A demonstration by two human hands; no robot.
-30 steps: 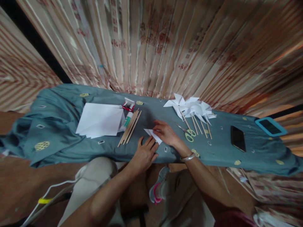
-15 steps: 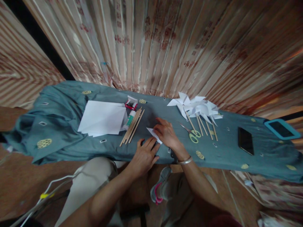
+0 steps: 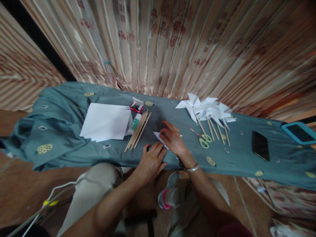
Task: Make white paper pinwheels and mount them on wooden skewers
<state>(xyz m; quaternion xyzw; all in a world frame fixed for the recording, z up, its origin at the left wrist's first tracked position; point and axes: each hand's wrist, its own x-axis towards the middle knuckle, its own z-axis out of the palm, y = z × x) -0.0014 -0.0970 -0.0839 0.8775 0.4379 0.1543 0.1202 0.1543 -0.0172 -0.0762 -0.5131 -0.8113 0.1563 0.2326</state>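
Observation:
A small folded white paper (image 3: 158, 136) lies on the blue-grey cloth (image 3: 74, 151) at the table's near edge. My right hand (image 3: 174, 138) lies flat over the paper, fingers stretched out and pressing it down. My left hand (image 3: 151, 160) rests at the cloth's near edge, its fingertips touching the paper's lower left side, fingers extended. Most of the paper is hidden under my right hand.
Left of my hands lie a bundle of wooden sticks (image 3: 138, 130), a glue bottle (image 3: 134, 123), a small red box (image 3: 137, 106) and a stack of white sheets (image 3: 106, 121). To the right are green-handled scissors (image 3: 201, 138), finished paper pinwheels (image 3: 207, 110), a black phone (image 3: 260, 145) and a blue-cased device (image 3: 298, 131).
Both hands have stayed on the folded paper with only slight shifts of the fingers. The camera view has drifted a little.

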